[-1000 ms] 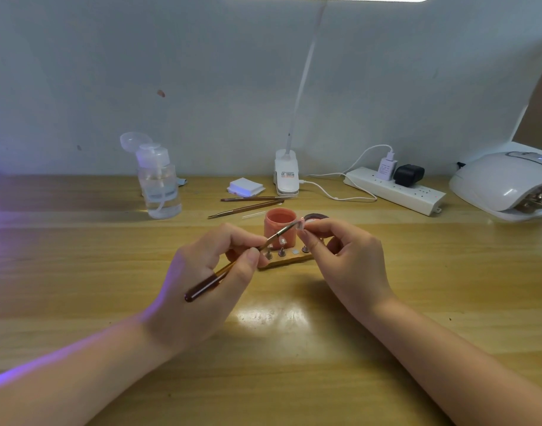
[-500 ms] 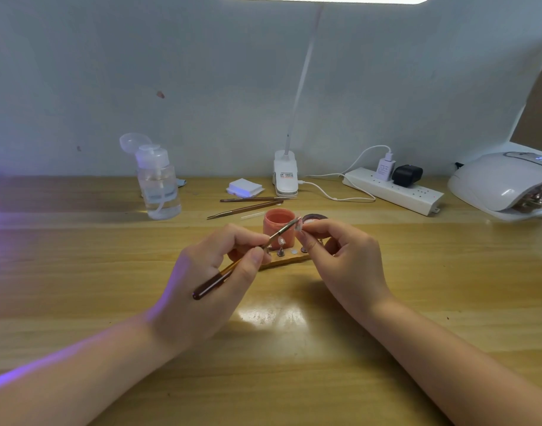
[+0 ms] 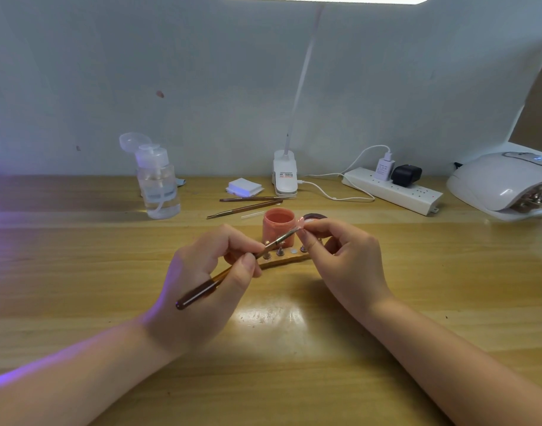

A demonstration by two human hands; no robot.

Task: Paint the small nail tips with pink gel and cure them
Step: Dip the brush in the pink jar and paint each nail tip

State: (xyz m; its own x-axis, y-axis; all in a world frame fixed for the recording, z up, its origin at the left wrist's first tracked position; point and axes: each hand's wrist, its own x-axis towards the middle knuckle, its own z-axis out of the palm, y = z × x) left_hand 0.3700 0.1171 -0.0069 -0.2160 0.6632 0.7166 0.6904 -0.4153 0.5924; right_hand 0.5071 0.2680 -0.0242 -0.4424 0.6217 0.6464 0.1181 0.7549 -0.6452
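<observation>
My left hand (image 3: 208, 272) grips a brown-handled brush (image 3: 233, 269), its bristles touching a small nail tip (image 3: 301, 223) pinched between thumb and forefinger of my right hand (image 3: 346, 259). The tip looks pink. Behind the brush stands an open pot of pink gel (image 3: 278, 225), with its dark lid (image 3: 314, 216) just to the right. A wooden holder (image 3: 286, 260) with metal pegs lies under my fingers, partly hidden. The white curing lamp (image 3: 503, 186) sits at the far right, with metal pegs showing in its opening.
A clear pump bottle (image 3: 157, 182) stands at the back left. Two spare brushes (image 3: 248, 204), a white pad stack (image 3: 243, 186), a clip lamp base (image 3: 284, 173) with its cable and a power strip (image 3: 392, 190) line the back of the wooden table (image 3: 79, 272).
The brush tip has shifted slightly along the nail tip; both hands stay in nearly the same place.
</observation>
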